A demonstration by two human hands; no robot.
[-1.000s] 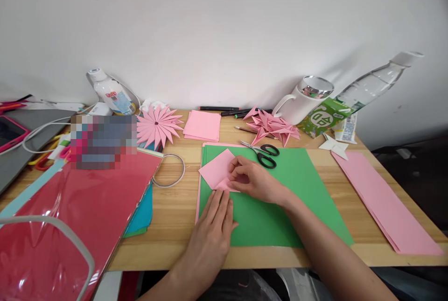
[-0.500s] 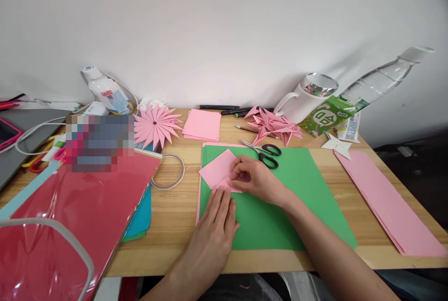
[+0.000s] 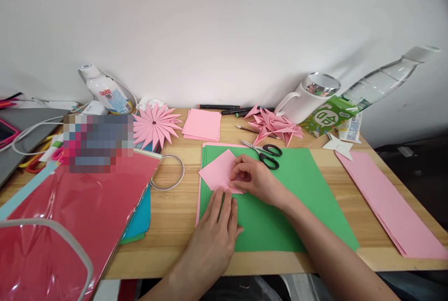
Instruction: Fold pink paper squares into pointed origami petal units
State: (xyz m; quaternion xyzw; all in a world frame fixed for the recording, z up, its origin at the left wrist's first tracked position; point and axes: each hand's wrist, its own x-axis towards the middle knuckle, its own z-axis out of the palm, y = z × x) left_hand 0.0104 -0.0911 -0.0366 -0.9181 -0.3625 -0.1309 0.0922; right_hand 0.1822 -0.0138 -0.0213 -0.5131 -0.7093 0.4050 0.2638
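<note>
A pink square of paper (image 3: 217, 170) lies turned cornerwise on the green paper sheet (image 3: 280, 231), its near corner folded up. My left hand (image 3: 215, 228) lies flat with the fingers stretched out, fingertips pressing the folded lower edge. At the paper's right side, the curled fingers of my right hand (image 3: 255, 179) pinch it, covering that corner. Black-handled scissors (image 3: 268, 155) rest just beyond my right hand, on the sheet's far edge.
Behind stand a stack of pink squares (image 3: 202, 124), a pink paper star (image 3: 154, 123), folded pink pieces (image 3: 271, 126) and a white mug (image 3: 297, 102). Pink strips (image 3: 388, 207) lie right. A tape roll (image 3: 183, 172) and red folder (image 3: 94, 212) are left.
My left hand's fingers have spread slightly apart and its thumb has shifted a little right. My right hand keeps its pinch, and the paper stays in place.
</note>
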